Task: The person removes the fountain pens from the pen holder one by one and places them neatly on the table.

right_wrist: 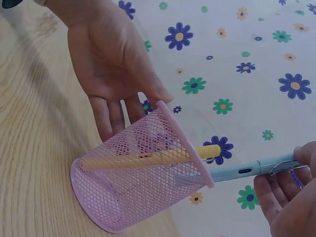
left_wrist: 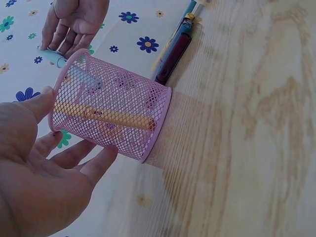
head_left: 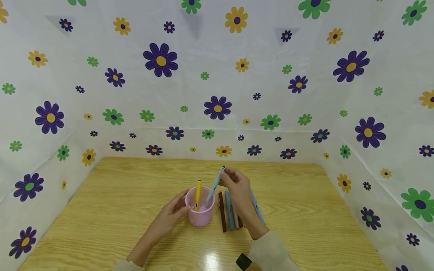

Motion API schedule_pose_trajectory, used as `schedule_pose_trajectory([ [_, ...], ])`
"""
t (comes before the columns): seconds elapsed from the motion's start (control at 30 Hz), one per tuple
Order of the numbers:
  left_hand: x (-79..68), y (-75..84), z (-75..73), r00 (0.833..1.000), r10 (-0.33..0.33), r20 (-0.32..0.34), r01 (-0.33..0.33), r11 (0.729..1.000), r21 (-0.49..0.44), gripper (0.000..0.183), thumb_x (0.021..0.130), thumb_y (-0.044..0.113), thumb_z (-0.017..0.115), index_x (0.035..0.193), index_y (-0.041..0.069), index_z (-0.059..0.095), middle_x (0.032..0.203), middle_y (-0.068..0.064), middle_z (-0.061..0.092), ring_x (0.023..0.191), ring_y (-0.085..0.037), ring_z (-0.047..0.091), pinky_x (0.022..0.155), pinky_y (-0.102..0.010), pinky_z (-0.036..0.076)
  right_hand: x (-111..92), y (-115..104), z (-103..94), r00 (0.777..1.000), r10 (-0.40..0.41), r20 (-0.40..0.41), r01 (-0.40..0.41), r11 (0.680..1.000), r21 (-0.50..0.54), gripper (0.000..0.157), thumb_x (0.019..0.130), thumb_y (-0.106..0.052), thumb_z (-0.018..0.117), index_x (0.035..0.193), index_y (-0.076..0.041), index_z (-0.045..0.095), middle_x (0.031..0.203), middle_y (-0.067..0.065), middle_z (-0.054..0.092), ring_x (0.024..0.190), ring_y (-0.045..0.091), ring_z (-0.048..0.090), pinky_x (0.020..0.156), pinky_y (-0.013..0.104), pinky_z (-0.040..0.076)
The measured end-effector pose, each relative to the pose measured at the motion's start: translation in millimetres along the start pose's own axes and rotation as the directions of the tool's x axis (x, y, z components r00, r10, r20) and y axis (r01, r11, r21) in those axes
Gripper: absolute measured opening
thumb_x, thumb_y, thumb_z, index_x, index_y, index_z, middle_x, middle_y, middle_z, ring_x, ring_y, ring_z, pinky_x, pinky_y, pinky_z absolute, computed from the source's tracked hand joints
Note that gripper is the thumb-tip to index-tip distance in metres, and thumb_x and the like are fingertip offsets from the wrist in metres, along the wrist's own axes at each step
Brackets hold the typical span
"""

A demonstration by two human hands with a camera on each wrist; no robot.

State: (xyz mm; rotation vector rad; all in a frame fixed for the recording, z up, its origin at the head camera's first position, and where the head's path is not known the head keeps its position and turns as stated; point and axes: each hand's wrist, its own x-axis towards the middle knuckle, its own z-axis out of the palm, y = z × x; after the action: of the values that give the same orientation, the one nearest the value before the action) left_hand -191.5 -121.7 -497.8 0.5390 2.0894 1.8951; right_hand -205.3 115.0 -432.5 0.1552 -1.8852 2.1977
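A pink mesh pen cup point(head_left: 200, 219) stands upright on the table. My left hand point(head_left: 172, 213) grips it from the left, thumb at the rim and fingers along the mesh wall, as the left wrist view shows. Inside leans a yellow pen point(head_left: 198, 195), its top end above the rim. My right hand point(head_left: 240, 190) pinches a light blue pen point(right_wrist: 236, 173) near its upper end. The lower part of that pen slants down inside the cup, seen through the mesh in the right wrist view; whether its tip touches the bottom I cannot tell.
Right of the cup, a brown pen point(head_left: 222, 212), a blue pen point(head_left: 229, 212) and a greyish pen point(head_left: 236, 223) lie side by side, partly under my right forearm. Another blue pen point(head_left: 258, 209) lies beyond it. Flower-patterned white sheeting point(head_left: 190, 90) encloses the wooden table point(head_left: 135, 180).
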Motion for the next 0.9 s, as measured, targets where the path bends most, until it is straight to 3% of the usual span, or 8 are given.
schedule_pose_trajectory([
  [0.37,0.1,-0.9,-0.4,1.000,-0.005,0.003,0.005,1.000,0.018,0.057,0.095,0.027,0.055,0.146,0.019,0.030,0.143,-0.014,0.037,0.130,-0.029,0.036,0.102,-0.038,0.036,-1.1,-11.3,-15.6,0.991,-0.084,-0.101,0.095,0.989,0.114,0.028,0.090,-0.017,0.063,0.106,0.005,0.058,0.094,0.022,0.057,0.083,0.031,0.063,0.083,0.045,0.052],
  [0.67,0.8,1.1,0.0,1.000,0.004,0.002,-0.004,1.000,0.027,0.058,0.095,0.024,0.054,0.146,0.015,0.029,0.143,-0.017,0.037,0.130,-0.031,0.036,0.102,-0.038,0.036,-2.2,-19.9,-41.2,0.983,-0.081,-0.166,0.097,0.991,0.091,0.036,0.091,-0.023,0.061,0.112,0.006,0.055,0.093,0.020,0.057,0.083,0.031,0.064,0.085,0.040,0.052],
  [0.9,0.7,1.4,0.1,0.999,-0.026,-0.020,0.026,0.999,0.024,0.055,0.095,0.021,0.055,0.145,0.020,0.031,0.144,-0.011,0.036,0.130,-0.026,0.036,0.102,-0.037,0.036,-5.8,-25.4,-62.3,0.973,-0.064,-0.222,0.081,0.994,0.067,0.037,0.093,-0.023,0.058,0.113,0.008,0.054,0.093,0.018,0.059,0.080,0.027,0.064,0.084,0.039,0.052],
])
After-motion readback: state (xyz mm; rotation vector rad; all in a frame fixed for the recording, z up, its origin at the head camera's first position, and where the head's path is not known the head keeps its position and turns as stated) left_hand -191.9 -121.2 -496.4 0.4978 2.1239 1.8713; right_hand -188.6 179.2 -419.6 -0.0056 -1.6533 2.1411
